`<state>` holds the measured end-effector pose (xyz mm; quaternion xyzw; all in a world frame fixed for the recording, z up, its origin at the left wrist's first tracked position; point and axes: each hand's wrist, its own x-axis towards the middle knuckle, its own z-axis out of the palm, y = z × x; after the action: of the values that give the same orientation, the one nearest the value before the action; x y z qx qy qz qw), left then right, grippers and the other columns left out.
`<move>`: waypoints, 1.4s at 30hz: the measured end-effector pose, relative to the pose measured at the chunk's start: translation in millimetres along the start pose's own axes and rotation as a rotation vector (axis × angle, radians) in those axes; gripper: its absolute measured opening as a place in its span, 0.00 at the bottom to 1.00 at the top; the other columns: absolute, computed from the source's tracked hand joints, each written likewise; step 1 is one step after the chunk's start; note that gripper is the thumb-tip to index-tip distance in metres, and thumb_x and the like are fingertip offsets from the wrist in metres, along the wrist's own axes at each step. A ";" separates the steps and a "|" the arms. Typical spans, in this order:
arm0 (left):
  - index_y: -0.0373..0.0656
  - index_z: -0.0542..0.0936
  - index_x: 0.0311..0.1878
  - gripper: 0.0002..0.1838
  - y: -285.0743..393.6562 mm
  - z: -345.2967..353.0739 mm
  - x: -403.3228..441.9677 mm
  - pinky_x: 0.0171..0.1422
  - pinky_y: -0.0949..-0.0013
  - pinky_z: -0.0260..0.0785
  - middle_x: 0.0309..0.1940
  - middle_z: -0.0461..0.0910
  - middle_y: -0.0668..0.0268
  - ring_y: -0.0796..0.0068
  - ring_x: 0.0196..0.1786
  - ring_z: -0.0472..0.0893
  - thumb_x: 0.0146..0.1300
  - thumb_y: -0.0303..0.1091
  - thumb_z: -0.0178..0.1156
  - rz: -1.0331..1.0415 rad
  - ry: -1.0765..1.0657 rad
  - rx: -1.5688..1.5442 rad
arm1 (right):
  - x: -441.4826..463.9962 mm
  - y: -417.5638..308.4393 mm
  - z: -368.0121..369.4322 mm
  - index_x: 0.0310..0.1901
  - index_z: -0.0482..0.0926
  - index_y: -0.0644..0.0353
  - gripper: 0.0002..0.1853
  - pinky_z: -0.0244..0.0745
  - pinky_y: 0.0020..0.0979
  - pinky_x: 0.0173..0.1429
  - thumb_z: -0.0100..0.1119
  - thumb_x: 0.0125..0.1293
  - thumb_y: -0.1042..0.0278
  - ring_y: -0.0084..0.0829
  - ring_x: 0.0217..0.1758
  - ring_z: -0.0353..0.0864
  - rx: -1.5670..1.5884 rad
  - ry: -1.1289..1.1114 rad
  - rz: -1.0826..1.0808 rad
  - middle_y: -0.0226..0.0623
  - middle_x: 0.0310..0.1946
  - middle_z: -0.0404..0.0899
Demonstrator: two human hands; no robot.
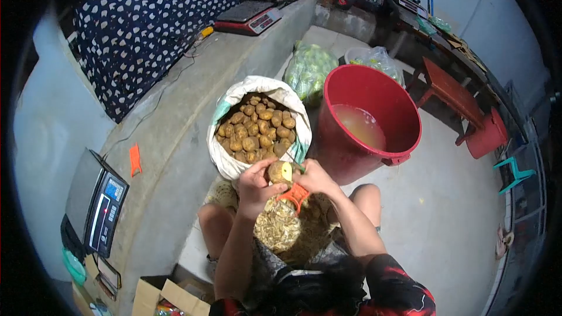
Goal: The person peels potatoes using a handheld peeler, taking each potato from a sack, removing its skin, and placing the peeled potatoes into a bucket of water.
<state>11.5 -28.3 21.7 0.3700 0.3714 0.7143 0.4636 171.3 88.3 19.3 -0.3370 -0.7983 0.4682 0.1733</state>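
Many potatoes (254,129) in sack (263,83), bin (346,157) of liquid (360,126), left grip (256,186) — holding potato (279,173), right (318,177) — unclear

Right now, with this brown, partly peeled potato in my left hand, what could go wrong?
Your right hand is close to your left hand, so a slip might nick it. The brown, partly peeled potato might drop into the pale peelings below. The nearby red plastic bucket, if bumped, could splash its cloudy water.

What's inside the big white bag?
Lots of brown potatoes show through the open top of the white bag. You can only see the upper ones; they and the bag's sides hide whatever is deeper, so I can't tell what's at the bottom.
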 end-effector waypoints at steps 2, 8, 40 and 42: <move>0.21 0.68 0.59 0.34 -6.1 -1.4 -3.8 0.61 0.70 0.72 0.52 0.77 0.53 0.70 0.53 0.79 0.47 0.12 0.69 -0.018 0.073 0.017 | -6.4 4.5 5.3 0.14 0.69 0.64 0.14 0.67 0.38 0.26 0.60 0.51 0.68 0.47 0.16 0.69 0.013 -0.042 -0.044 0.48 0.12 0.69; 0.21 0.69 0.60 0.33 -0.3 0.4 -10.1 0.60 0.70 0.73 0.53 0.78 0.55 0.71 0.53 0.79 0.48 0.12 0.68 -0.025 0.064 0.000 | -2.6 1.2 7.6 0.21 0.76 0.68 0.12 0.74 0.44 0.32 0.61 0.52 0.66 0.53 0.25 0.80 -0.296 0.105 -0.030 0.56 0.19 0.75; 0.28 0.70 0.60 0.32 -24.3 5.5 -17.7 0.60 0.61 0.74 0.54 0.78 0.57 0.67 0.55 0.80 0.49 0.15 0.67 -0.102 -0.308 -0.445 | 26.2 0.7 -55.7 0.18 0.71 0.69 0.13 0.62 0.31 0.22 0.59 0.53 0.70 0.16 0.17 0.65 -0.050 0.569 -0.129 0.42 0.10 0.64; 0.28 0.69 0.60 0.32 -23.5 9.7 -15.6 0.60 0.62 0.74 0.54 0.77 0.56 0.67 0.54 0.80 0.49 0.15 0.67 -0.087 -0.188 -0.343 | 14.9 -13.1 -51.6 0.18 0.71 0.70 0.13 0.62 0.31 0.22 0.59 0.53 0.70 0.16 0.17 0.64 0.067 0.532 -0.243 0.41 0.10 0.64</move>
<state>33.7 -34.2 2.7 0.3344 0.2149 0.7088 0.5828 186.3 127.0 55.9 -0.3439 -0.7434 0.3655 0.4421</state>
